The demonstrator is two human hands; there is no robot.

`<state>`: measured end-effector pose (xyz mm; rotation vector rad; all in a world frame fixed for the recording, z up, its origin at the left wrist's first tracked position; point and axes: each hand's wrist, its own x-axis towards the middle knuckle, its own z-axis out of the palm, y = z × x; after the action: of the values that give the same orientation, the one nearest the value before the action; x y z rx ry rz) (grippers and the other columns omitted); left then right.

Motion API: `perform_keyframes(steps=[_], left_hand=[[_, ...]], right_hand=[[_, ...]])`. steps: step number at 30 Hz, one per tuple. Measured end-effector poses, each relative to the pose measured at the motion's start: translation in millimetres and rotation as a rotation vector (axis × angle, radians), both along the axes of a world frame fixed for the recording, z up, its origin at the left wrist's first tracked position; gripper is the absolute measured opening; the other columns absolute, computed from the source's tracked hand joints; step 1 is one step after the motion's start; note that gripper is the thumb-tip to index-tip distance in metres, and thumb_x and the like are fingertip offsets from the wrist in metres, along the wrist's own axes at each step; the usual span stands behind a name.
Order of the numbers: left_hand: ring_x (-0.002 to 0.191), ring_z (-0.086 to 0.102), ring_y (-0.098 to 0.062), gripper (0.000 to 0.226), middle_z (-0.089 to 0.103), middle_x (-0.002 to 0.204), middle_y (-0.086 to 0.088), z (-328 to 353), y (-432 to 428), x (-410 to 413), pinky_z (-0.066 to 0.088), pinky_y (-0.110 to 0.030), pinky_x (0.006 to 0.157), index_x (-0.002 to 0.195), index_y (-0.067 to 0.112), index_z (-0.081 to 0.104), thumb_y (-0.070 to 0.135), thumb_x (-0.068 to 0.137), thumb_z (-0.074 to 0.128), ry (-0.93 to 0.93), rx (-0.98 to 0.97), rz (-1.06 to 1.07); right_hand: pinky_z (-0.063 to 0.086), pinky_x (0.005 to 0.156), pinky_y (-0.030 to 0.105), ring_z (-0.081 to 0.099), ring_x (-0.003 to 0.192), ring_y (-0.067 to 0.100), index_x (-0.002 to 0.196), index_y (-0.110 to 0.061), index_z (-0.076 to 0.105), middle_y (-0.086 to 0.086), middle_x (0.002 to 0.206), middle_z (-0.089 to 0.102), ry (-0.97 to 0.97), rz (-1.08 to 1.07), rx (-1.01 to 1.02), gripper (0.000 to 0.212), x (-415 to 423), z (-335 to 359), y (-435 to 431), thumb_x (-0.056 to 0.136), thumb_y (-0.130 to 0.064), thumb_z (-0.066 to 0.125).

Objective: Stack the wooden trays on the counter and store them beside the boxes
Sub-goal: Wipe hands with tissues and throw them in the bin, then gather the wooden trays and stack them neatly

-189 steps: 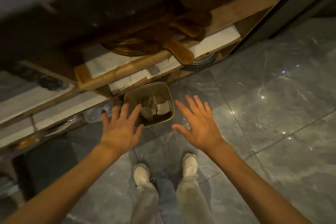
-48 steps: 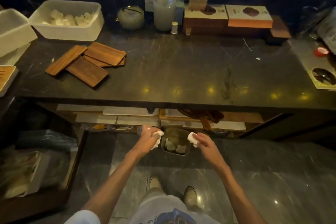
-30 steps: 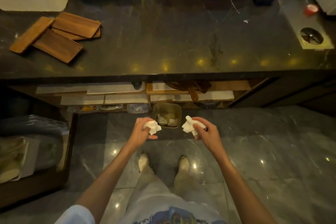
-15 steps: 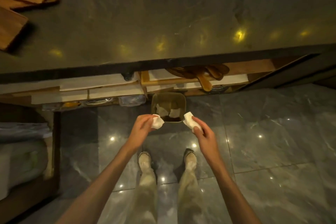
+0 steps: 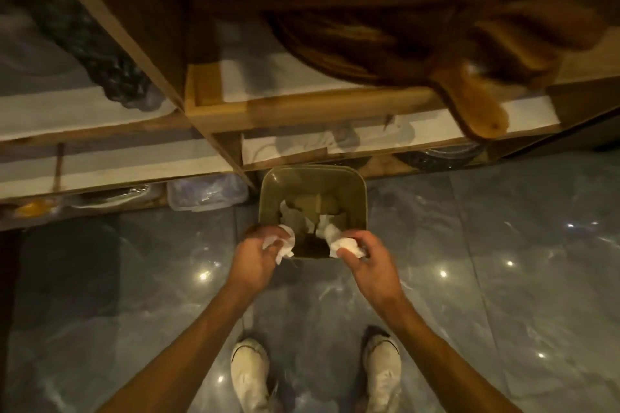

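My left hand grips a crumpled white tissue at the near left rim of a small olive waste bin on the floor. My right hand grips a second crumpled white tissue at the bin's near right rim. More white paper lies inside the bin. The wooden trays, the counter top and the boxes are out of view.
Open wooden shelves under the counter run across the top of the view, holding white boards and dark wooden paddle boards whose handles jut out. A clear plastic container sits left of the bin. My feet stand on glossy grey tiles.
The camera has tilted down and closer, so the counter top and trays have left the view. Both hands with their tissues have moved forward to the bin's near rim.
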<state>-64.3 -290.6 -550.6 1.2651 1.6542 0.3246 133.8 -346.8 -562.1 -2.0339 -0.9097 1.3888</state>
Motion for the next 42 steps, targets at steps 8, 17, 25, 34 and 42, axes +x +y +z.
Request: perform_keyframes(steps=[8, 17, 25, 34, 42], left_hand=[[0.11, 0.061, -0.032, 0.02, 0.065, 0.116, -0.016, -80.6, 27.9, 20.9, 0.045, -0.039, 0.102, 0.107, -0.001, 0.069, 0.009, 0.094, 0.056, 0.139, -0.113, -0.194], [0.149, -0.01, -0.03, 0.065, -0.001, 0.163, -0.007, -96.7, 24.6, 19.5, 0.002, -0.039, 0.121, 0.15, 0.027, 0.029, 0.038, 0.092, 0.058, 0.374, -0.02, -0.684], [0.149, 0.008, -0.025, 0.053, 0.016, 0.161, 0.003, 4.1, 18.2, 14.3, 0.0, -0.053, 0.12, 0.145, 0.044, 0.024, 0.051, 0.095, 0.04, 0.496, -0.013, -0.645], [0.149, 0.011, -0.031, 0.055, 0.023, 0.16, -0.008, 255.7, -44.1, 3.8, 0.014, -0.051, 0.12, 0.147, 0.026, 0.035, 0.046, 0.097, 0.044, 0.4, 0.035, -0.41], [0.15, 0.002, -0.029, 0.056, 0.011, 0.163, -0.003, 416.6, -116.8, -21.8, 0.008, -0.062, 0.116, 0.145, 0.036, 0.034, 0.057, 0.094, 0.039, 0.548, 0.003, -0.256]], right_hand=[[0.045, 0.086, 0.022, 0.062, 0.098, 0.02, 0.081, -0.033, 0.064, -0.007, 0.094, 0.063, -0.284, 0.242, -0.049, 0.017, -11.7, -104.0, 19.9, 0.085, -0.02, 0.073], [0.018, 0.114, 0.023, 0.025, 0.145, 0.026, 0.148, -0.026, 0.035, 0.005, 0.16, 0.024, -0.226, 0.486, -0.045, 0.064, 2.4, -85.2, 39.2, 0.091, -0.021, 0.064], [0.038, 0.111, 0.038, 0.038, 0.137, 0.021, 0.146, -0.036, 0.035, 0.001, 0.146, 0.044, -0.327, 0.605, -0.016, 0.06, 39.6, 29.7, 32.7, 0.091, -0.048, 0.056], [0.035, 0.113, 0.038, 0.041, 0.136, 0.019, 0.139, -0.026, 0.05, 0.0, 0.141, 0.053, -0.44, 0.733, 0.222, 0.052, 71.5, 260.3, -15.0, 0.093, -0.051, 0.052], [0.022, 0.118, 0.038, 0.025, 0.146, 0.021, 0.144, -0.029, 0.044, 0.001, 0.157, 0.032, -0.528, 0.837, 0.241, 0.057, 92.3, 420.4, -56.9, 0.094, -0.057, 0.044]])
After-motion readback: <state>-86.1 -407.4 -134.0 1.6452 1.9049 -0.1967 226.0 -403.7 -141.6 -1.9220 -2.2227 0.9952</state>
